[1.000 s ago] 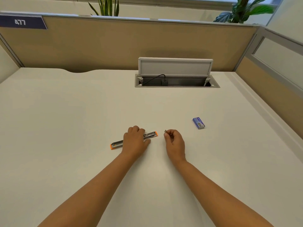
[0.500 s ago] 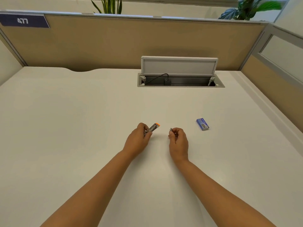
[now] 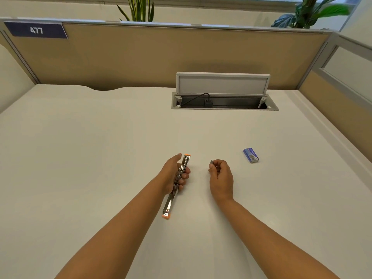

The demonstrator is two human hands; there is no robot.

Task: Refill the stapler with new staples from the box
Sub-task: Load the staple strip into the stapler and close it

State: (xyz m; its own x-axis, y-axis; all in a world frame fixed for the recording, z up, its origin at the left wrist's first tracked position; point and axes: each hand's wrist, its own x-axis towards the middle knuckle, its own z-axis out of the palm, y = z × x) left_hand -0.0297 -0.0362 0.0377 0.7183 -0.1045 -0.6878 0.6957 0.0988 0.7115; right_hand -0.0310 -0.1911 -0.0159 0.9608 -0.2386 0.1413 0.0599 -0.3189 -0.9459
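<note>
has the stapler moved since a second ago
Yes. The stapler lay flat on the desk; now the left hand holds it lifted and turned, pointing towards the cable hatch.

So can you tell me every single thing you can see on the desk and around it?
stapler: one, silver with orange ends, opened out long, held in the left hand
staples: one small grey strip, pinched in the right hand's fingertips
staple box: one, blue, lying on the desk to the right of the hands
desk: one, off-white, underneath everything
cable hatch: one, grey, lid propped up at the back of the desk, black plug and cord inside
partition: tan, behind the desk
number sign: one, dark blue, reads 477, top left of the partition
plants: two, green, behind the partition
left hand: one, wrapped round the stapler
right hand: one, closed on the staples
</note>
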